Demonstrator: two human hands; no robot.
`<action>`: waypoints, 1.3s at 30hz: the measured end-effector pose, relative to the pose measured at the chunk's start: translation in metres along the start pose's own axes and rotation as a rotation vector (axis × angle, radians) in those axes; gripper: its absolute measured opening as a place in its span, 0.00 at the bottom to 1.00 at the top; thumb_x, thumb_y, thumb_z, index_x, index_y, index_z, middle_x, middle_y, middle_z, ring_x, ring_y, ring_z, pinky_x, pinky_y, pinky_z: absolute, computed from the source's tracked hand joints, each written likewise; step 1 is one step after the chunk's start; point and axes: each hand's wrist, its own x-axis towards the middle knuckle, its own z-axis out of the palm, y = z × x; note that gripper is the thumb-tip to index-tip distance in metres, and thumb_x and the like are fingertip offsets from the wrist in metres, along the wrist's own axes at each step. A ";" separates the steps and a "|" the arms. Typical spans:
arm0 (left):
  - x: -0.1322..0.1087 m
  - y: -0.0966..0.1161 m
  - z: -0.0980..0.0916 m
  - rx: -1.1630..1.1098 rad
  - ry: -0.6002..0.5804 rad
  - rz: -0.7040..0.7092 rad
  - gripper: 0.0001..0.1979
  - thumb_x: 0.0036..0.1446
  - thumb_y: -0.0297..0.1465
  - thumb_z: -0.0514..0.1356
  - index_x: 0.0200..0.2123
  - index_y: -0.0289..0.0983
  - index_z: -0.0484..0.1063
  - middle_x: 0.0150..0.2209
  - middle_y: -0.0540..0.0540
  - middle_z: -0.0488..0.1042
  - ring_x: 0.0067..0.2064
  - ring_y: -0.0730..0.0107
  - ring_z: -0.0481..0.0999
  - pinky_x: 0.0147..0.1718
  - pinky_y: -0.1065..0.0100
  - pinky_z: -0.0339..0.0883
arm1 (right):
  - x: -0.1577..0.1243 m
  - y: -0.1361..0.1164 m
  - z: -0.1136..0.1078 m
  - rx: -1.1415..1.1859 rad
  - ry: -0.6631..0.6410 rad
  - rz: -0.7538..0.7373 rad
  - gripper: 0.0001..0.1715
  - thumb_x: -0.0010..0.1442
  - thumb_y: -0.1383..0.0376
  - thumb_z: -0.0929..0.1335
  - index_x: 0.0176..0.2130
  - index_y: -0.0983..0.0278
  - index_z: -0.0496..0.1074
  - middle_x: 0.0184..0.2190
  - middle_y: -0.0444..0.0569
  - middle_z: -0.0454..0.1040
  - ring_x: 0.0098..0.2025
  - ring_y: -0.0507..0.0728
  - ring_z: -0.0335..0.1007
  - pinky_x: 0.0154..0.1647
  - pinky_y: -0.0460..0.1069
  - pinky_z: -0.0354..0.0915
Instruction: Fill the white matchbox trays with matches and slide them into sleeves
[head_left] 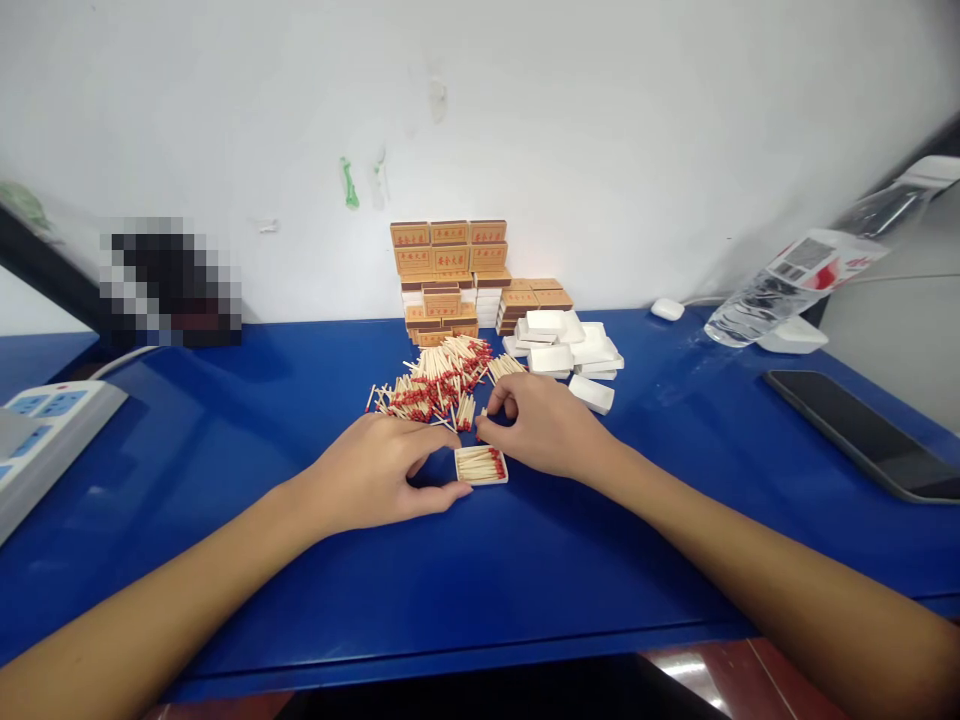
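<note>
A small white matchbox tray lies on the blue table, filled with matches whose red heads point right. My left hand grips the tray's left end between thumb and forefinger. Just above the tray's right side, my right hand pinches one or more matches between thumb and fingertips; the exact number is hidden. Behind both hands spreads a loose heap of red-headed matches.
Stacked orange matchboxes stand against the wall. White trays are piled right of the heap. A phone, a tilted water bottle and a white charger lie right; a power strip is left.
</note>
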 end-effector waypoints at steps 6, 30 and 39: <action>-0.001 0.001 0.000 0.008 0.005 0.020 0.14 0.62 0.42 0.65 0.45 0.39 0.79 0.24 0.56 0.73 0.23 0.77 0.72 0.25 0.72 0.62 | 0.000 0.000 -0.006 0.053 -0.069 0.031 0.08 0.53 0.60 0.71 0.27 0.62 0.75 0.23 0.44 0.73 0.25 0.52 0.65 0.27 0.50 0.57; 0.000 0.001 -0.001 0.002 0.000 0.002 0.14 0.62 0.42 0.65 0.45 0.39 0.79 0.24 0.55 0.74 0.24 0.76 0.73 0.26 0.72 0.63 | -0.011 0.019 -0.027 -0.155 -0.295 -0.164 0.11 0.69 0.61 0.66 0.36 0.62 0.73 0.30 0.47 0.75 0.29 0.54 0.68 0.30 0.49 0.56; 0.000 0.002 -0.002 0.015 0.012 0.008 0.14 0.62 0.42 0.65 0.44 0.39 0.79 0.23 0.55 0.73 0.23 0.76 0.72 0.25 0.73 0.63 | -0.018 0.021 -0.029 -0.254 -0.319 -0.278 0.11 0.73 0.62 0.62 0.39 0.64 0.69 0.39 0.53 0.76 0.36 0.57 0.73 0.35 0.51 0.61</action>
